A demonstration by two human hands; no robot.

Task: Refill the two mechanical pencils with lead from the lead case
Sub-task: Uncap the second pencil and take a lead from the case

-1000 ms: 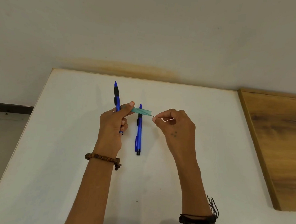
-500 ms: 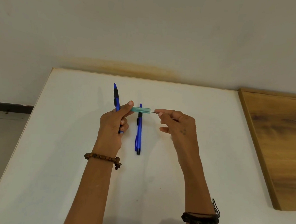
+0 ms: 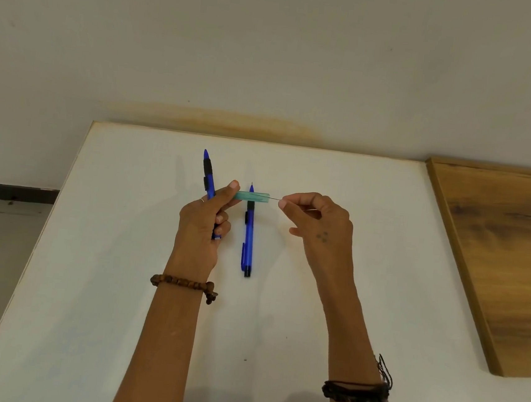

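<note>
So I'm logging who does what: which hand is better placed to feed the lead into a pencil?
Right hand: it already pinches the lead. The left hand grips the lead case and one pencil.

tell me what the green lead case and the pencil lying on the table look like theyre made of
Lead case: likely thin translucent plastic, tinted green; the pencil behind shows through it.
Pencil on the table: likely glossy blue plastic, with a matte black grip band that could be rubber, and a black end cap.
</note>
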